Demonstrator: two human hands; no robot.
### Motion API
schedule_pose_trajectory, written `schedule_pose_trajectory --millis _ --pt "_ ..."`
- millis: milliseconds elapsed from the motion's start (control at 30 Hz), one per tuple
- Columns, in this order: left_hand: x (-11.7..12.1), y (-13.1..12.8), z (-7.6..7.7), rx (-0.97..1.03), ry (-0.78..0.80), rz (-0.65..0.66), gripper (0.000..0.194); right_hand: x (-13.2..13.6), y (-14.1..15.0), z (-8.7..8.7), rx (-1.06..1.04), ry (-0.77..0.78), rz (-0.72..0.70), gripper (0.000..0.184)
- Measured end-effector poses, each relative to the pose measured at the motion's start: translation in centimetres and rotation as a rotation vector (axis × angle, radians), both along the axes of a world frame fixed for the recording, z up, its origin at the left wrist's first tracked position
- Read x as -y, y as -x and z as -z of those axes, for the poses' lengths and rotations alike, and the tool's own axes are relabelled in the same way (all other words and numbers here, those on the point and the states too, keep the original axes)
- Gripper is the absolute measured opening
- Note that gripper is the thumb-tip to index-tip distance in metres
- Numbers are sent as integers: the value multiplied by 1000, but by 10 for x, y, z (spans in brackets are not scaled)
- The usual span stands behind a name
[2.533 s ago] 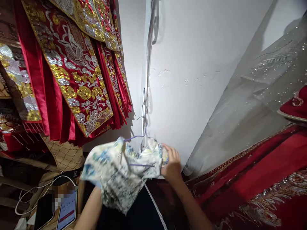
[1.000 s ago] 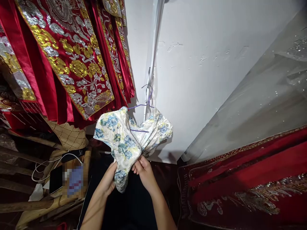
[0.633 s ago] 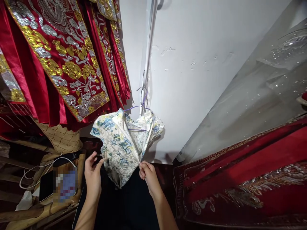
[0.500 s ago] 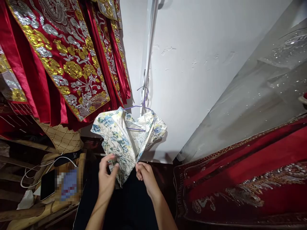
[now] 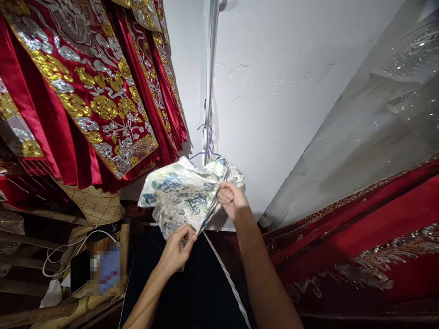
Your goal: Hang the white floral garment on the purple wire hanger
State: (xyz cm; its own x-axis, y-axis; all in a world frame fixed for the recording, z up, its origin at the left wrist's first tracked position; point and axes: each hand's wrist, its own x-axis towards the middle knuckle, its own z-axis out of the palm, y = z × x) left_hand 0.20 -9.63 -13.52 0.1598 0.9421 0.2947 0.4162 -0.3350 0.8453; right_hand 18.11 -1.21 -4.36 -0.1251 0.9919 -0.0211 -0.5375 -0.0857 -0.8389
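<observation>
A small short-sleeved floral top [image 5: 181, 187] in white, blue and yellow hangs in front of me on a thin purple hanger [image 5: 210, 145]. Down at its lower front edge, my left hand [image 5: 178, 249] pinches the cloth between thumb and fingers. Higher up, at the front opening near the right sleeve, my right hand [image 5: 231, 198] is closed in a fist on the front edge. The cloth between my hands is pulled taut and slanted, and partly blurred. What exactly the right fingertips grip, cloth or a fastener, is hidden.
Red robes with gold and silver sequins [image 5: 103, 105] hang at left. A white pole [image 5: 208, 55] runs up the wall. Lower left, a wooden stool [image 5: 125, 242] bears a phone [image 5: 109, 269] and white cable [image 5: 48, 262]. Sheer glittery fabric [image 5: 343, 128] and red beaded cloth [image 5: 360, 228] are at right.
My left hand, lately open beside the top, now grips its lower front. My right hand has moved up from the bottom of the V-shaped opening, and the opening has narrowed.
</observation>
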Motion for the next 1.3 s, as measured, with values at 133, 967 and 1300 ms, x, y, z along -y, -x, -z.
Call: schedule_pose_trajectory --millis 133,967,1300 --pt "-1 16 -14 -112 21 80 16 -30 -18 -57 -202 -44 -59 16" --pt "-87 27 -162 291 -702 -535 17 -9 40 18 631 -347 137 27" --pt "-69 30 -28 865 233 -473 24 97 55 17 443 -284 -181 27"
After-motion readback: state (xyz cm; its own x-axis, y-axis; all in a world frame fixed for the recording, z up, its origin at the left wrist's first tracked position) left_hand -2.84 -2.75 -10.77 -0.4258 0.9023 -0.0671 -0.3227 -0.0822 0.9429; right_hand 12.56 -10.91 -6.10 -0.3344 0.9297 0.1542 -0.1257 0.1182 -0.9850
